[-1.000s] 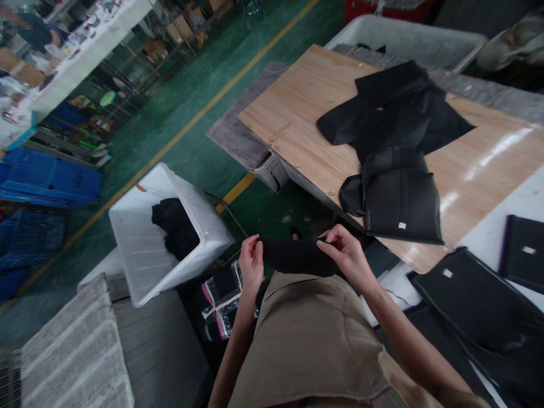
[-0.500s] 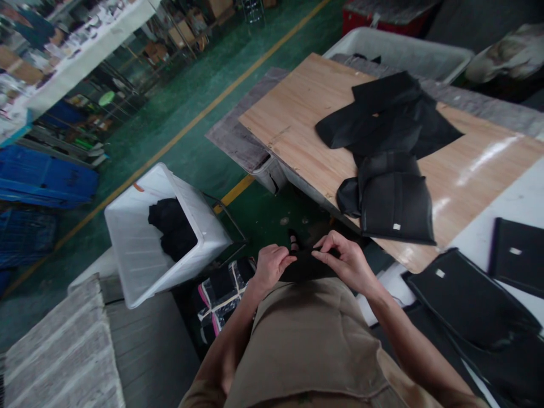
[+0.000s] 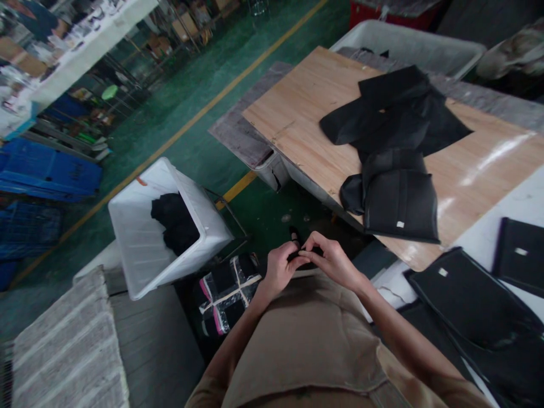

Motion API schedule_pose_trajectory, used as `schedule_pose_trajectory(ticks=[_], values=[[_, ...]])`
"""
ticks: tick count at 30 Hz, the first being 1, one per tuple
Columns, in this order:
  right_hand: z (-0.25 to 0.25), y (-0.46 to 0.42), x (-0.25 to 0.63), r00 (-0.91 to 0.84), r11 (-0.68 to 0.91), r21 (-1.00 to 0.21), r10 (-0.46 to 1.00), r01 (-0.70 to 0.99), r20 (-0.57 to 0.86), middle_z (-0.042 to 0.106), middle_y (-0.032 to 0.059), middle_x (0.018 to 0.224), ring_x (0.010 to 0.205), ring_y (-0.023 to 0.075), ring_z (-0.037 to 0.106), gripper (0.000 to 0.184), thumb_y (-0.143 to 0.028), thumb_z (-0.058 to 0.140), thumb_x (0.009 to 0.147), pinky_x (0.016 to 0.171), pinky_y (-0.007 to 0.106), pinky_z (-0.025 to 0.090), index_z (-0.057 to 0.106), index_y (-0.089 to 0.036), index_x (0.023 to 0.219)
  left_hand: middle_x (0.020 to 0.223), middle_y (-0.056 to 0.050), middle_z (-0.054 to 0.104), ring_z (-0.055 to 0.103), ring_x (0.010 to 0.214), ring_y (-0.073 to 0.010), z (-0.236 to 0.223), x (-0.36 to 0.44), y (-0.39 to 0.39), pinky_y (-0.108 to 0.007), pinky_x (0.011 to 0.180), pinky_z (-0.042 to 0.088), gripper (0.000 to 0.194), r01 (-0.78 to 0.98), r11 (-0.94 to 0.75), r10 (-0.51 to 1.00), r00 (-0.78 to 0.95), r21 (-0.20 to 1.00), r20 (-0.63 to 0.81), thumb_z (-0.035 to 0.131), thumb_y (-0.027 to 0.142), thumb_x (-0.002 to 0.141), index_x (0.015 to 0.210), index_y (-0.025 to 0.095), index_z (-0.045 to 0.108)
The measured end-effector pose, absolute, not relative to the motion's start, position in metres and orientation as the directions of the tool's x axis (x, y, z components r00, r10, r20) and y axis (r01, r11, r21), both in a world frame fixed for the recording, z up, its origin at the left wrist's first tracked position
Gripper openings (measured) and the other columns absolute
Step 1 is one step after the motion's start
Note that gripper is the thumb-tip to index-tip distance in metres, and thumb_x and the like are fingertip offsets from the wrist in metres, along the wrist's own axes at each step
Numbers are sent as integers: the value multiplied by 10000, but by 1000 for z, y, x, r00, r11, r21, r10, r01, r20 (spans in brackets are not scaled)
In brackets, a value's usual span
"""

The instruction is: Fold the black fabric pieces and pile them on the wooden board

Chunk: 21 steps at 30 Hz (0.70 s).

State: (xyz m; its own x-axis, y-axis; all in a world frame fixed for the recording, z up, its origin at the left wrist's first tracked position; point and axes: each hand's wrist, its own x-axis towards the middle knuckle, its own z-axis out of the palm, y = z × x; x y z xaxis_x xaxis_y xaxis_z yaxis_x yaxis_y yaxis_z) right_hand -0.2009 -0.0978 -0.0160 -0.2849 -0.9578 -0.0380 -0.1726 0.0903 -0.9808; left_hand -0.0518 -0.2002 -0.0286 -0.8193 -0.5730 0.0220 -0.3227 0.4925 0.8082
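Observation:
My left hand (image 3: 281,265) and my right hand (image 3: 330,258) meet in front of my waist, fingertips touching. Both are closed in a pinch, and whatever they hold, if anything, is too small and dark to make out. To the right of my right hand, a black padded fabric piece (image 3: 402,207) with a small white label lies at the wooden board's edge. More black fabric pieces (image 3: 391,116) are heaped behind it. Another labelled black piece (image 3: 476,300) rests at the lower right.
A white plastic bin (image 3: 140,243) with black fabric inside stands to the left. Below it sits a strapped, plastic-wrapped bundle (image 3: 227,292). The wooden board (image 3: 293,107) covers the right-hand table. Behind are a grey tub (image 3: 408,45) and blue crates (image 3: 46,170); a person (image 3: 38,20) is far left.
My hands have come together from a small gap apart until the fingertips touch. The view has shifted slightly; the fabric pieces and bin stay where they were.

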Motion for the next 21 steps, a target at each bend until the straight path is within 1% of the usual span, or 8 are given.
schedule_pose_trajectory(ticks=[2,4,7,9,12,14,18,21], values=[[-15,-96,-206,-241,89,-980,-970,-175,-45,609,1,823,774,159,575,114,-299,597,922,684,267,424,571,-204,865,610,24,457,427,570,-113,-32,-53,-198,-238,556,336,525,-328,413,-640,-768,850,15,534,660,837,643,174,494],[-16,-94,-212,-186,75,-985,-982,-155,-45,624,10,861,806,164,587,112,-312,595,924,719,273,436,600,-201,913,580,34,412,388,555,-106,-35,-51,-198,-237,536,312,556,-329,358,-672,-740,874,-3,563,681,803,603,172,469],[-21,-91,-217,-147,72,-993,-987,-92,-58,629,13,886,845,172,594,143,-330,659,880,763,281,448,612,-197,903,575,36,407,373,553,-102,-35,-48,-196,-236,532,298,529,-307,297,-689,-724,904,-19,600,638,810,598,167,486],[-25,-91,-217,-146,109,-990,-985,-92,-95,618,2,854,803,164,584,181,-336,710,835,730,274,444,603,-196,874,584,36,430,381,557,-99,-35,-48,-194,-233,540,302,475,-294,276,-695,-719,915,-22,624,567,832,610,164,510],[-30,-92,-215,-194,183,-969,-969,-164,-150,599,-19,798,710,143,545,251,-353,759,782,638,257,401,569,-197,836,591,34,458,402,562,-99,-33,-50,-191,-231,555,314,416,-313,264,-706,-707,912,-39,625,483,862,615,163,527],[-32,-93,-214,-233,214,-956,-958,-200,-166,598,-24,789,682,134,524,295,-376,777,758,608,252,375,549,-198,819,590,32,469,413,565,-100,-31,-50,-191,-230,559,319,401,-334,251,-715,-697,909,-59,602,454,882,614,164,532],[-36,-92,-215,-224,225,-950,-958,-215,-177,582,-35,750,658,126,500,321,-418,783,744,586,243,355,558,-200,809,588,31,481,425,567,-100,-30,-50,-191,-228,562,321,379,-339,228,-716,-694,913,-78,582,414,897,615,163,540],[-36,-91,-215,-211,212,-955,-963,-210,-167,572,-36,718,647,123,490,324,-408,773,758,588,240,356,531,-195,729,592,32,488,429,570,-99,-33,-50,-191,-225,563,322,360,-339,214,-718,-691,916,-88,589,403,894,629,162,550]])
